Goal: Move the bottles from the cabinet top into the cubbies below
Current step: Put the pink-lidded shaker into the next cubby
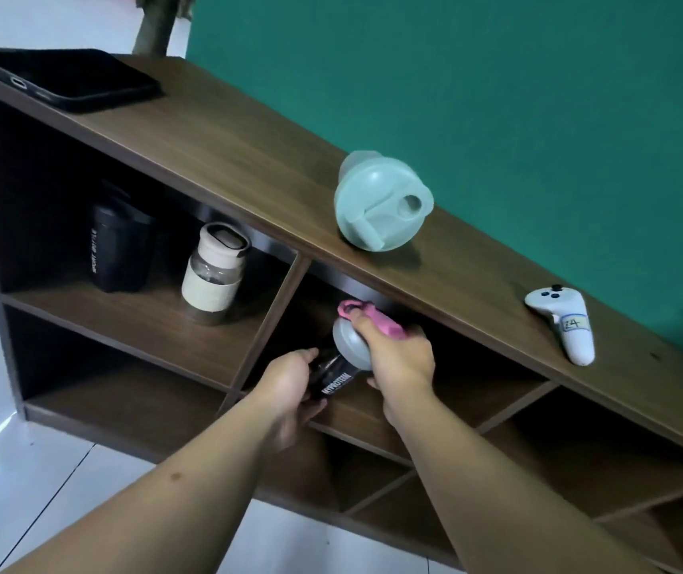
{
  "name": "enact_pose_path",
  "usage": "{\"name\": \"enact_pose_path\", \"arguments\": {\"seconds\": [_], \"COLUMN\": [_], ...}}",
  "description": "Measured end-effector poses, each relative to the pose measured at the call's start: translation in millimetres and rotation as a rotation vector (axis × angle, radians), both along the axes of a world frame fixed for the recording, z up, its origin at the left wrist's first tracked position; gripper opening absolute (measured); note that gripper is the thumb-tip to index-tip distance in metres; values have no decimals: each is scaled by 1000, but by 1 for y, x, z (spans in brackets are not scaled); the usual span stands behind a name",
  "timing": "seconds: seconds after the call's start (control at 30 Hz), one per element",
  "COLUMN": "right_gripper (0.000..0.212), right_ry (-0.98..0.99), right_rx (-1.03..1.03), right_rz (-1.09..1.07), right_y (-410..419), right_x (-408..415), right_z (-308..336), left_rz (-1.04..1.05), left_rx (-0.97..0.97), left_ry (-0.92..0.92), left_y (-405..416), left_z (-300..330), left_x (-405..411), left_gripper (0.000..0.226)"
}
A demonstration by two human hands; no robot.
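A dark shaker bottle (pixel 333 381) with a grey lid and a pink flip cap sits at the mouth of the middle upper cubby. My right hand (pixel 399 358) grips its lid from above, and my left hand (pixel 290 387) holds its dark body from the left. A pale green shaker bottle (pixel 381 200) stands on the wooden cabinet top (pixel 215 130). In the left upper cubby stand a black sport bottle (pixel 118 246) and a cream-lidded glass bottle (pixel 215 275).
A black phone (pixel 66 78) lies at the far left of the cabinet top. A white game controller (pixel 565 323) lies toward its right end. A green wall (pixel 497 97) rises behind the cabinet. Lower and right cubbies look unoccupied. White tiled floor surrounds it.
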State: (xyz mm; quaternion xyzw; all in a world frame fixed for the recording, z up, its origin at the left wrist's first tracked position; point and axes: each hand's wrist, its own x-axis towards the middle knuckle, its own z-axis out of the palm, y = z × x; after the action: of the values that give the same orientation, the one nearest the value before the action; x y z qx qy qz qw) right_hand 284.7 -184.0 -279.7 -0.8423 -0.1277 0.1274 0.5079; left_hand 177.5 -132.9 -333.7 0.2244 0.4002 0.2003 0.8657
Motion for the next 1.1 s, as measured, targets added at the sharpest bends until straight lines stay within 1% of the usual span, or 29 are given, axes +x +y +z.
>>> {"name": "enact_pose_path", "arguments": {"seconds": [0.1, 0.23, 0.3, 0.4, 0.47, 0.5, 0.53, 0.6, 0.63, 0.7, 0.77, 0.83, 0.9, 0.93, 0.97, 1.03, 1.1], "right_gripper": [69, 79, 72, 50, 47, 50, 58, 77, 78, 67, 51, 32, 22, 24, 31, 55, 86], "right_ry": [32, 112, 130, 102, 55, 39, 27, -6, -49, -164, -268, -356, -480, -562, -650, -779, -810], "right_rx": [-10, -19, -3, 31, 41, 44, 43, -12, -53, -136, -163, -94, -12, 2, 2, -42, -135], "right_rz": [-16, -6, -12, 7, 28, 31, 28, 10, 22, 108, 197, 266, 296, 299, 296, 298, 326], "right_y": [24, 45, 49, 48, 44, 41, 37, 23, 12, -13, -38, -58, -68, -69, -66, -52, -30], "right_x": [12, 21, 22, 20, 16, 12, 7, -7, -15, -38, -62, -81, -90, -93, -93, -89, -83], "right_z": [0, -5, -5, -8, -8, -6, -4, 1, 4, 13, 31, 58, 88, 102, 117, 138, 154], "left_rz": [45, 77, 69, 58, 42, 39, 39, 28, 12, -49, -102, -133, -135, -119, -97, -31, 30], "left_rx": [31, 30, 20, 16, 16, 15, 21, 45, 69, 148, 190, 196, 218, 229, 239, 240, 245], "left_ry": [14, 0, -13, -32, -37, -38, -30, 9, 40, 110, 95, 27, -68, -123, -173, -248, -293], "left_y": [14, 24, 26, 25, 24, 22, 20, 16, 12, 3, -11, -24, -33, -36, -38, -36, -27], "left_z": [-1, 3, 3, 2, 4, 5, 8, 14, 19, 34, 55, 80, 109, 123, 139, 160, 169], "left_x": [10, 16, 16, 14, 12, 10, 6, 1, -3, -14, -24, -32, -41, -46, -52, -63, -68], "left_gripper": [30, 25, 24, 25, 28, 28, 25, 18, 18, 20, 27, 33, 33, 33, 32, 32, 35]}}
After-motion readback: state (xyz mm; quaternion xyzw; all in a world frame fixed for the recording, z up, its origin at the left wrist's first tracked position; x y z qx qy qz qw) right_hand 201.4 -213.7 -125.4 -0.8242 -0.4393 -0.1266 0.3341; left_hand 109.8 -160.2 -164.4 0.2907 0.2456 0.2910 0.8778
